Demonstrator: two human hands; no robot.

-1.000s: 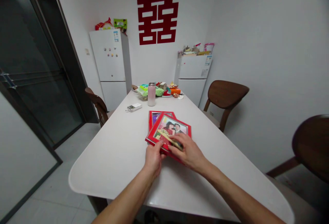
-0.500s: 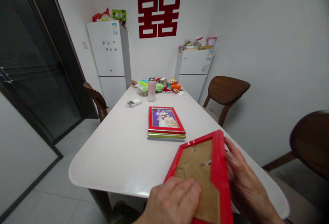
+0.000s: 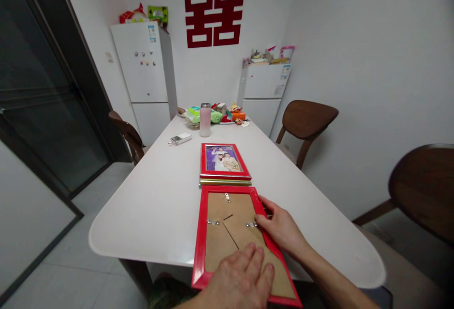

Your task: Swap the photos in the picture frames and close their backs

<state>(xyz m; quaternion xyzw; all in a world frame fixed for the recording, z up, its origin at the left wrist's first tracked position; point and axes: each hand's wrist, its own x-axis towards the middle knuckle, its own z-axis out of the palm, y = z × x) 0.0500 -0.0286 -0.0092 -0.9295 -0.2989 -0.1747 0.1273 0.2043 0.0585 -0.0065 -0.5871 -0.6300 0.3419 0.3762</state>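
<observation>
A red picture frame (image 3: 227, 233) lies face down on the white table (image 3: 163, 210), its brown backing board and metal clips showing. My left hand (image 3: 241, 280) rests flat on the backing near the frame's near edge, fingers stretched out. My right hand (image 3: 280, 226) sits at the frame's right edge, fingertips curled on the rim by a clip. Just beyond lies a stack of frames (image 3: 224, 165), the top one red with a wedding photo face up.
A pink bottle (image 3: 205, 120), a small silver device (image 3: 180, 139) and a tray of snacks (image 3: 220, 114) sit at the table's far end. Brown chairs (image 3: 305, 124) stand on both sides. Two white fridges (image 3: 145, 77) are against the back wall.
The red frame was lifted off the stack, turned over and laid face down on the table in front of the stack. Both hands now rest on it.
</observation>
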